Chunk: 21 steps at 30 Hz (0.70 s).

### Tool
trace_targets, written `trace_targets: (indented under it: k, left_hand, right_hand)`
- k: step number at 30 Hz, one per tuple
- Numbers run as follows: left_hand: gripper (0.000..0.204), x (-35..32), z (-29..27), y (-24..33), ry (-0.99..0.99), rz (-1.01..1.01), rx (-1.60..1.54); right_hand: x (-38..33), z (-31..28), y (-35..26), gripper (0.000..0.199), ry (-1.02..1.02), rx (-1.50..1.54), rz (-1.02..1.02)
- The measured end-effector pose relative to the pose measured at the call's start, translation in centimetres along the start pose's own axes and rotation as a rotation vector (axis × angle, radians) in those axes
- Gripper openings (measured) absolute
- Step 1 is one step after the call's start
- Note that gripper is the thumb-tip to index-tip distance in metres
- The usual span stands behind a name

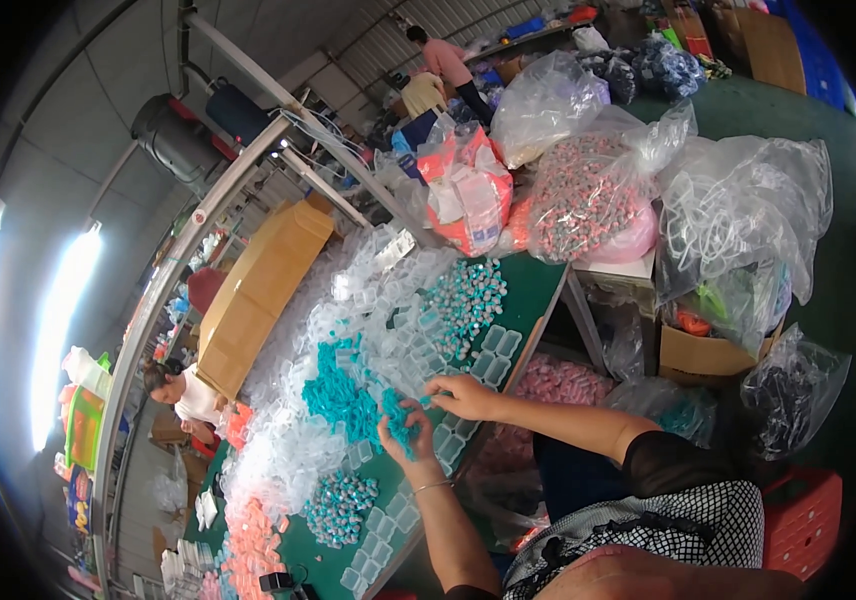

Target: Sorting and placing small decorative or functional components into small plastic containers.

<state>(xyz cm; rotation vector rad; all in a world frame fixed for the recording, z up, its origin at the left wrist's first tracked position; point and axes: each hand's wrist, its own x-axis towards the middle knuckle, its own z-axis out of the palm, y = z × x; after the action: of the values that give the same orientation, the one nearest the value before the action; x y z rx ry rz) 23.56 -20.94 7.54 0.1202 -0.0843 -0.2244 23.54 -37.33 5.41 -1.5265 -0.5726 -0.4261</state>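
On the crowded green counter (538, 285), the left hand (403, 435) clenches teal plastic pieces (400, 412); the right hand (463, 395) pinches one. Heaped clear cases (348, 330) nearby could slide off the edge.

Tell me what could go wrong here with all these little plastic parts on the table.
1. The left hand grips a bunch of teal pieces; some could slip out and mix into the clear plastic cases.
2. The clear trays by the right hand lie close to the table edge and might get knocked off.
3. The bulging bag of pink parts leans beside the table and may tip.
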Motion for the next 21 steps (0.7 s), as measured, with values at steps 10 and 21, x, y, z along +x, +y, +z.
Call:
trace_targets:
  k: [10,21]
  left_hand:
    - [0.043,-0.6,0.1,-1.9,0.007,-0.014,0.046]
    - [0.041,-1.9,0.2,-1.1,0.068,-0.040,-0.085]
  right_hand:
    - [-1.5,-1.6,0.7,0.017,-0.087,-0.138,-0.132]
    - [2.0,-15.6,2.3,0.016,0.131,-0.423,0.045]
